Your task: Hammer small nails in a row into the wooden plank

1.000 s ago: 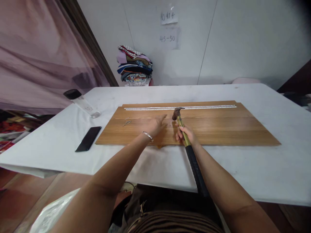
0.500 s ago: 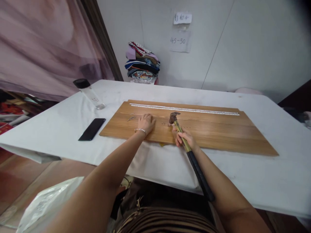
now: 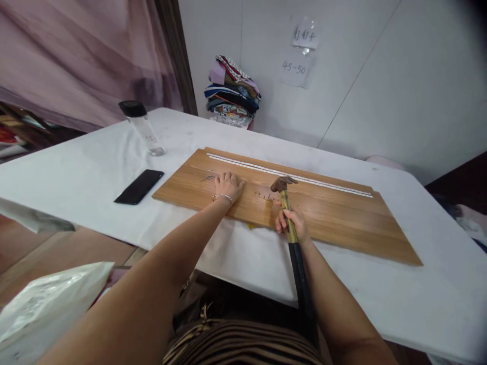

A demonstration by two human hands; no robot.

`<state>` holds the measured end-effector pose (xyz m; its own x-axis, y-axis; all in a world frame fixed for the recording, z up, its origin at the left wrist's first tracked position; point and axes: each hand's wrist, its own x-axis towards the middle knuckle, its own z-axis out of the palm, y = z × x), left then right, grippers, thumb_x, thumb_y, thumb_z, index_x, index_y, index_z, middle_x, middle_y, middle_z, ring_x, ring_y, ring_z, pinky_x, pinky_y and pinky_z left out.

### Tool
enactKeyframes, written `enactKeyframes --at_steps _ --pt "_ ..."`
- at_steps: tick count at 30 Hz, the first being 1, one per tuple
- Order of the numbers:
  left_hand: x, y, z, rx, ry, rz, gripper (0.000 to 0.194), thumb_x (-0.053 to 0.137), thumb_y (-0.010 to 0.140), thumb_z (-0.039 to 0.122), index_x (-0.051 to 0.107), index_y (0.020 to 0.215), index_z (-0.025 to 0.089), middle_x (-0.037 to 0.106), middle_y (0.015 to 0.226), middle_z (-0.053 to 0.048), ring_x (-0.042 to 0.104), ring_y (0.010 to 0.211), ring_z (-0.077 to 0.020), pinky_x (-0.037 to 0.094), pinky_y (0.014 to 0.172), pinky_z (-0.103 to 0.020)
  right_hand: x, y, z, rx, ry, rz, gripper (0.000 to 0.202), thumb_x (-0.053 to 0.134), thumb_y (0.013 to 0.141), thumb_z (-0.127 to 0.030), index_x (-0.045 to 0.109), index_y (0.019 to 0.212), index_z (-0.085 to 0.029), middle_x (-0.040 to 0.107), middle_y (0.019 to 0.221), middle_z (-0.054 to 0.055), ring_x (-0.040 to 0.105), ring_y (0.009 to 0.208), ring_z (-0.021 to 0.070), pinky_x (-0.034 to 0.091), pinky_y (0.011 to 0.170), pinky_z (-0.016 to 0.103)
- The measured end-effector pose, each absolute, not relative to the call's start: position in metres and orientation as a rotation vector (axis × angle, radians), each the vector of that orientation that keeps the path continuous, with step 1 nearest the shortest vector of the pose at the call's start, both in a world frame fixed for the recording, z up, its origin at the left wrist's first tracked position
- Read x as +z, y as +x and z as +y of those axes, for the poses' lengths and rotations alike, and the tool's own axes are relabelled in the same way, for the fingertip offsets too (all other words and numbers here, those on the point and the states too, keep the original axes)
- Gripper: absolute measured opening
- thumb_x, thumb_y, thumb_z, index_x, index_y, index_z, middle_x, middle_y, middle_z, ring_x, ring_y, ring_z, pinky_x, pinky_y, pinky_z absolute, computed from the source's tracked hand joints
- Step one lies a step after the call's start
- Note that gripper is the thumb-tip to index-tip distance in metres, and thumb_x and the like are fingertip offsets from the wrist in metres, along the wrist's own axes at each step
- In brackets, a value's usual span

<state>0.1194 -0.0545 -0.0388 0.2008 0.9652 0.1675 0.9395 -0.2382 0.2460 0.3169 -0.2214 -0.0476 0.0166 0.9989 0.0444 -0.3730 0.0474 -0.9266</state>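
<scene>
My left hand rests palm down on the left part of a brown wooden board, its fingers stretched out and nothing visible in it. Beside its fingertips lie several loose nails. My right hand is wrapped around the wooden part of a claw hammer, below its rusty head. The hammer is held slanted over the board, head away from me and black grip toward me. Left of the hammer head, a row of small nails shows on the board. Whatever lies under my left palm is hidden.
Two white measuring strips run along the board's far edge. On the white-covered table, a black phone and a black-capped clear bottle stand to the left. Folded cloths are stacked by the wall.
The view has turned, so the board and table look more tilted. My left hand stays flat on the board. My right hand still grips the hammer, now more upright in view.
</scene>
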Motion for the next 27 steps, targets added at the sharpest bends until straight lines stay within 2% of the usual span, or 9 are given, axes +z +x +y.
enactKeyframes --at_steps 7,27 --pt "-0.0429 0.1196 -0.0484 0.400 2.400 1.858 0.048 0.039 0.098 0.046 0.068 0.121 0.016 0.061 0.138 -0.018 0.046 0.134 -0.0331 0.032 0.114 -0.051 -0.0522 0.3190 -0.2193 1.368 -0.906 -0.936 0.038 0.063 0.084 -0.046 0.062 0.110 -0.018 0.047 0.048 -0.010 0.055 0.040 0.0145 0.037 0.040 0.025" --pt "-0.0414 0.1201 -0.0471 0.379 2.406 1.849 0.046 0.039 0.097 0.044 0.069 0.120 0.017 0.062 0.133 -0.017 0.047 0.131 -0.0326 0.031 0.113 -0.049 -0.0509 0.3194 -0.2164 1.394 -0.928 -0.938 0.039 0.066 0.083 -0.048 0.061 0.109 -0.019 0.047 0.047 -0.010 0.055 0.040 0.0146 0.037 0.039 0.024"
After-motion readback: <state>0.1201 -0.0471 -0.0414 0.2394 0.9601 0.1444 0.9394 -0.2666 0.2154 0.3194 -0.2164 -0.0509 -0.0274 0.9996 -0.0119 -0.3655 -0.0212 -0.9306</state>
